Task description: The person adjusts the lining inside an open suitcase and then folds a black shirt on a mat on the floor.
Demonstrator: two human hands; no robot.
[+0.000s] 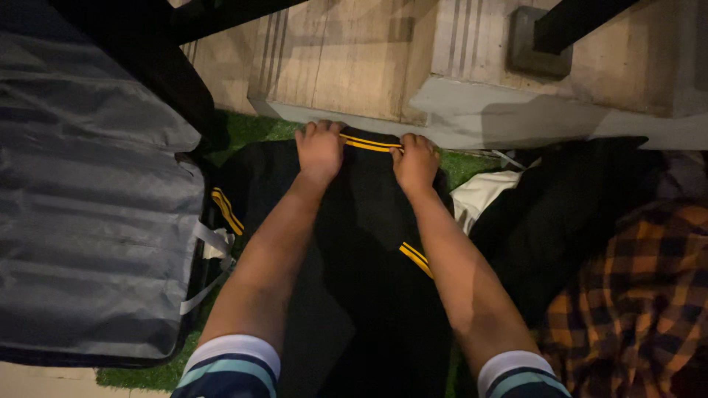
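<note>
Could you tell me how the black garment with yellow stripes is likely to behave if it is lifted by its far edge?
The black garment lies flat and creased on the green turf, so it is probably floppy and would drape. The left hand and right hand press its striped edge; lifted there, the rest would likely hang and drag. It looks light and unlikely to roll.

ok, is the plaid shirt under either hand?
No. Both the left hand and right hand press on the black garment with yellow stripes; the plaid shirt lies apart, off to the right.
</note>
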